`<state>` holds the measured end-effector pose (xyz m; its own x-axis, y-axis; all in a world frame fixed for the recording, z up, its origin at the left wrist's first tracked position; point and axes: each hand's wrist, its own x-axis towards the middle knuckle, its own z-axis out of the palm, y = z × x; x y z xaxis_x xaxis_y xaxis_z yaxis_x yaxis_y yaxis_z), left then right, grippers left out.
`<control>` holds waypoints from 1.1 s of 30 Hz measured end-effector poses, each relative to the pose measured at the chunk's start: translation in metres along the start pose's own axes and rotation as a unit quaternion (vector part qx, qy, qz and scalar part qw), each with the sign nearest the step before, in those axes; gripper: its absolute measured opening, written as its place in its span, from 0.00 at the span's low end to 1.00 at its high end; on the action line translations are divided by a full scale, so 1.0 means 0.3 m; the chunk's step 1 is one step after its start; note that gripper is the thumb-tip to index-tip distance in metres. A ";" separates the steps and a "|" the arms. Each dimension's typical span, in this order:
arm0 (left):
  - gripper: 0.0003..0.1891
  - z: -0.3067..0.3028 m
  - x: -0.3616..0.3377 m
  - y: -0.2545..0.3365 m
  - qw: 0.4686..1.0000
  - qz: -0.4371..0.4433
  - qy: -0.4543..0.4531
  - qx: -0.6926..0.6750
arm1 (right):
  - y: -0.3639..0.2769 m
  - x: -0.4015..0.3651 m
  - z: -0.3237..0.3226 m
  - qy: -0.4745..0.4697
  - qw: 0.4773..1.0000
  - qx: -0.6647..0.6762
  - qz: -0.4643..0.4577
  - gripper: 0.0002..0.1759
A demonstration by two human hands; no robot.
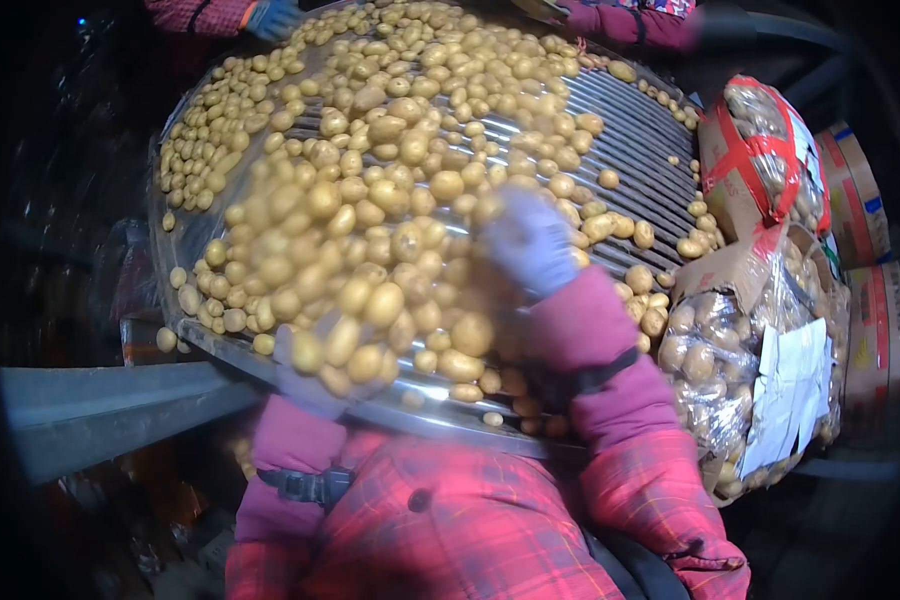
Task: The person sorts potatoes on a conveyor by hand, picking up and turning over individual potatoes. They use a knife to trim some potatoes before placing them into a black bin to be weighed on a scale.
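Many yellow potatoes (pixel 407 240) lie heaped on a slatted metal table (pixel 635 135). My left hand (pixel 315 385), in a pale glove, is low at the table's near edge. Several potatoes (pixel 342 341) lie against and over it, hiding its fingers. My right hand (pixel 532 240), in a pale lilac glove, is over the middle of the heap and blurred by motion. Its fingers look curled, with a potato (pixel 487 207) close beside them; what they hold, if anything, cannot be made out.
On the right stand potato-filled bags (pixel 705 370) with clear windows and red straps (pixel 745 165). Behind them are cardboard boxes (pixel 875 330). A metal beam (pixel 120 410) runs along the left. Across the table are another person's blue-gloved hand (pixel 272 18) and a sleeve (pixel 620 22).
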<state>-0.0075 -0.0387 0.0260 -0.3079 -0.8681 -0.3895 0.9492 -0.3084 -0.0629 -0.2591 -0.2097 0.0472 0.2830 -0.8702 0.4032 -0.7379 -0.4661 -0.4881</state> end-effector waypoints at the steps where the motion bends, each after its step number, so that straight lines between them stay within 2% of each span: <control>1: 0.43 0.006 0.007 -0.001 1.000 0.012 0.023 -0.009 | 0.106 0.041 -0.049 0.008 0.990 -0.104 0.093 0.12; 2: 0.43 0.004 0.012 0.001 0.999 0.023 0.026 -0.009 | 0.294 0.042 -0.085 0.065 0.986 -0.153 -0.008 0.13; 3: 0.42 -0.009 0.019 0.005 0.999 0.021 -0.011 0.029 | 0.428 0.032 -0.109 0.044 0.956 -0.282 0.062 0.17; 4: 0.42 -0.037 0.025 0.014 0.997 0.019 -0.045 0.067 | 0.595 0.009 -0.102 0.027 0.927 -0.366 0.074 0.22; 5: 0.41 -0.146 0.061 0.036 0.995 0.046 -0.054 0.075 | 0.619 0.015 -0.138 -0.095 0.914 -0.360 0.163 0.27; 6: 0.41 -0.127 0.038 0.037 0.994 0.067 -0.040 0.077 | 0.716 0.012 -0.123 -0.193 0.912 -0.282 0.229 0.29; 7: 0.41 -0.086 0.034 0.020 0.994 0.063 -0.011 0.088 | 0.737 -0.006 -0.096 -0.177 0.919 -0.241 0.259 0.29; 8: 0.40 -0.060 0.036 0.014 0.994 0.057 0.017 0.096 | 0.720 0.016 -0.090 -0.204 0.895 -0.301 0.259 0.28; 9: 0.41 -0.062 0.038 0.022 0.992 0.058 0.030 0.109 | 0.609 0.057 -0.109 -0.248 0.869 -0.344 0.257 0.26; 10: 0.41 -0.067 0.033 0.022 0.994 0.056 0.006 0.097 | 0.575 0.083 -0.103 -0.278 0.852 -0.345 0.278 0.25; 13: 0.42 -0.057 0.043 0.010 0.994 0.071 0.010 0.076 | 0.581 0.079 -0.094 -0.234 0.867 -0.355 0.259 0.21; 15: 0.43 -0.089 0.043 0.025 0.998 0.058 -0.004 0.030 | 0.557 0.074 -0.089 -0.209 0.876 -0.313 0.301 0.23; 16: 0.42 -0.091 0.030 0.011 0.992 0.084 0.008 0.090 | 0.659 0.049 -0.057 -0.167 0.897 -0.259 0.316 0.23; 18: 0.40 -0.088 0.030 0.014 0.992 0.105 0.010 0.070 | 0.740 0.029 -0.014 -0.044 0.947 -0.043 0.315 0.14; 20: 0.38 -0.042 0.003 0.014 0.991 0.097 -0.006 0.095 | 0.483 0.044 -0.031 -0.016 0.958 0.109 0.265 0.12; 21: 0.38 -0.048 0.002 0.020 0.991 0.099 -0.010 0.091 | 0.269 0.033 -0.034 -0.019 0.961 0.196 0.197 0.14; 22: 0.38 -0.057 0.009 0.024 0.991 0.100 -0.018 0.084 | 0.107 0.031 -0.040 -0.065 0.977 0.131 0.157 0.15; 23: 0.38 -0.071 0.018 0.027 0.992 0.100 -0.027 0.076 | 0.052 0.008 0.024 -0.067 0.967 0.247 0.018 0.16; 24: 0.38 -0.093 0.022 0.031 0.992 0.103 -0.034 0.068 | -0.097 -0.028 0.060 -0.060 0.965 0.254 -0.012 0.16; 25: 0.38 -0.121 0.020 0.038 0.991 0.109 -0.041 0.061 | -0.207 -0.063 0.083 -0.096 0.961 0.256 -0.050 0.19; 26: 0.40 -0.173 0.064 0.003 0.839 0.254 0.066 0.477 | -0.332 -0.072 0.080 -0.113 0.951 0.220 -0.188 0.22; 27: 0.37 -0.125 0.028 0.011 0.943 0.226 0.042 0.241 | -0.430 -0.094 0.089 -0.128 0.936 0.206 -0.256 0.24; 28: 0.35 -0.080 -0.016 0.023 0.983 0.184 0.010 -0.011 | -0.509 -0.124 0.105 -0.143 0.915 0.193 -0.325 0.26; 30: 0.39 -0.140 -0.046 0.053 0.983 0.180 -0.026 -0.031 | -0.587 -0.212 0.196 -0.135 0.882 0.177 -0.416 0.26; 32: 0.37 -0.155 -0.120 0.060 0.977 0.121 -0.085 -0.156 | -0.649 -0.260 0.242 -0.142 0.865 0.182 -0.446 0.25; 33: 0.35 -0.228 -0.128 0.052 0.963 0.153 -0.160 -0.156 | -0.672 -0.270 0.258 -0.140 0.860 0.160 -0.465 0.25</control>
<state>0.0236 0.0165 -0.0229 0.0329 -0.9905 -0.1334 0.9569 0.0697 -0.2818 -0.0859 -0.0576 0.0531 0.8282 -0.0815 0.5544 0.0804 -0.9618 -0.2615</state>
